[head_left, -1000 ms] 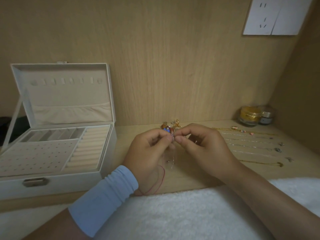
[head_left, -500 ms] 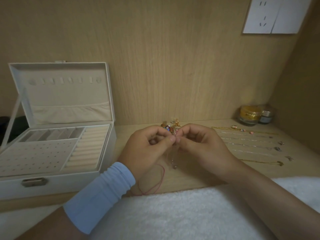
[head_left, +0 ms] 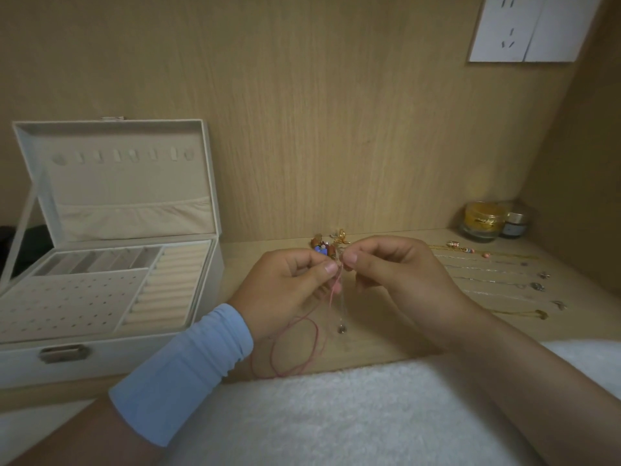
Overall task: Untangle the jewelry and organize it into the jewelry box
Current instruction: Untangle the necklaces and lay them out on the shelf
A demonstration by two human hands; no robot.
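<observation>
**A:** On the pale wood-grain desk (head_left: 369,344), what have I got hold of?

**B:** Your left hand (head_left: 289,287) and right hand (head_left: 400,274) are close together. Each pinches, thumb to forefinger, the tangled cluster of gold, amber and blue beaded jewellery (head_left: 331,247). A thin red cord (head_left: 302,334) loops down from it onto the desk. A fine silver chain with a small pendant (head_left: 341,328) hangs beside the cord.

**A:** And the box?

**B:** The cream padded jewellery box (head_left: 111,351) stands open on your left, well apart from the tangle. It shows ring rolls and a dotted panel. The gold-lidded glass jar (head_left: 481,220) has a label too blurred to read.
</observation>
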